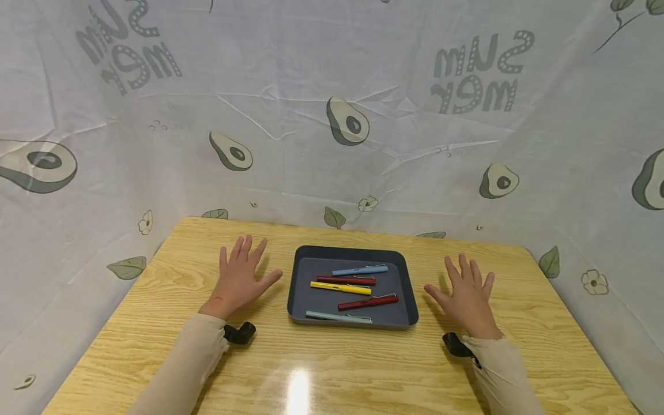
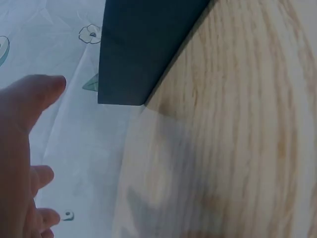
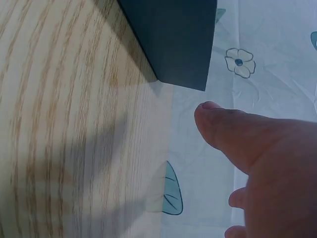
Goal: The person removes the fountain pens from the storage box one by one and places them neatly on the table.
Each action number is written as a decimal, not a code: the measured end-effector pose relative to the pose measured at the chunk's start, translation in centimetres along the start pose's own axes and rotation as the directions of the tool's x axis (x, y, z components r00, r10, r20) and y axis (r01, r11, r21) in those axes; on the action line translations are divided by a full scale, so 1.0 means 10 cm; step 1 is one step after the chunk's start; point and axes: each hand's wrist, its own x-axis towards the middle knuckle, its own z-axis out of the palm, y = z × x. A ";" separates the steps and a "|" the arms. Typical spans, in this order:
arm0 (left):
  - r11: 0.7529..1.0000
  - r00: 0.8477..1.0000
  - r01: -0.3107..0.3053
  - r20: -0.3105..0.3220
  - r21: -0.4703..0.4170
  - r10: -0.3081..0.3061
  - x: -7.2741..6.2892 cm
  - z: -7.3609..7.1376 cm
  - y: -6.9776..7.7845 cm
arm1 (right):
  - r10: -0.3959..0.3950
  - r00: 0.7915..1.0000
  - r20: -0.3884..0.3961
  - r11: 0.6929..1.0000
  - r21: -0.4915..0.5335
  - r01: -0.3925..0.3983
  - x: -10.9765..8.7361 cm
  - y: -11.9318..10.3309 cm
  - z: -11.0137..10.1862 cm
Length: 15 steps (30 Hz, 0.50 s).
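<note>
A dark grey tray [image 1: 353,254] sits mid-table, its outer side [image 2: 143,49] visible in both wrist views. Inside lie a blue pen [image 1: 359,270], a dark red pen [image 1: 346,280], a yellow pen [image 1: 340,288], a second red pen [image 1: 368,302] and a pale green pen [image 1: 338,316]. To the tray's left, my left hand [image 1: 240,282] spreads its fingers, apart from the tray and holding nothing. My right hand [image 1: 467,297] is likewise spread on the tray's right, with its thumb [image 3: 223,126] pointing toward the tray in the right wrist view.
The wooden table [image 1: 249,374] carries the tray. Behind it and at both sides hangs a white curtain [image 1: 290,173] printed with avocados, leaves and flowers. Black wrist devices [image 1: 241,333] are strapped at both sleeves. A bright light reflection shows near the table's front.
</note>
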 end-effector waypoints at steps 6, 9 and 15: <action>0.998 0.999 -0.021 0.027 -0.054 0.022 0.01 0.05 0.01 | 0.000 1.000 0.025 1.000 0.021 0.000 0.01 0.01 0.01; 0.994 0.999 -0.023 0.042 -0.109 0.028 0.01 0.09 0.02 | -0.004 1.000 0.031 0.999 0.034 0.002 0.01 0.01 0.02; 0.978 0.998 -0.049 0.034 -0.203 0.057 -0.01 0.17 0.04 | 0.006 0.999 0.043 0.999 0.032 -0.007 0.01 0.01 0.03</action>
